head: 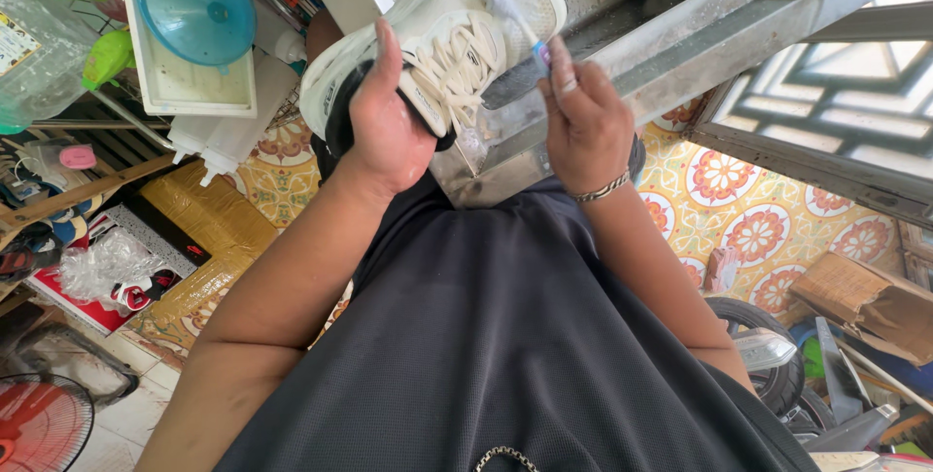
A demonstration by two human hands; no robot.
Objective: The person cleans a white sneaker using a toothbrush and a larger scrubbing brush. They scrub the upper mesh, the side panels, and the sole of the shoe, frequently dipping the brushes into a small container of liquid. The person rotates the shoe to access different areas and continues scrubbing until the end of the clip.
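Cluttered wash area, steel counter (680,30) just beyond both hands, patterned floor tiles (748,229) below. Left hand (389,127) clamps a white sneaker (437,34) around its heel end, laces facing the person, likely to steady it for scrubbing. Right hand (583,117) grips a toothbrush (515,20), bristles on the toe side. Sneaker looks off-white, laces loose and wet.

White laced sneaker (457,39) sits top center of the frame, tilted, laces facing us. Toothbrush (515,20) lies bristles-down on its toe end, handle angling lower right.
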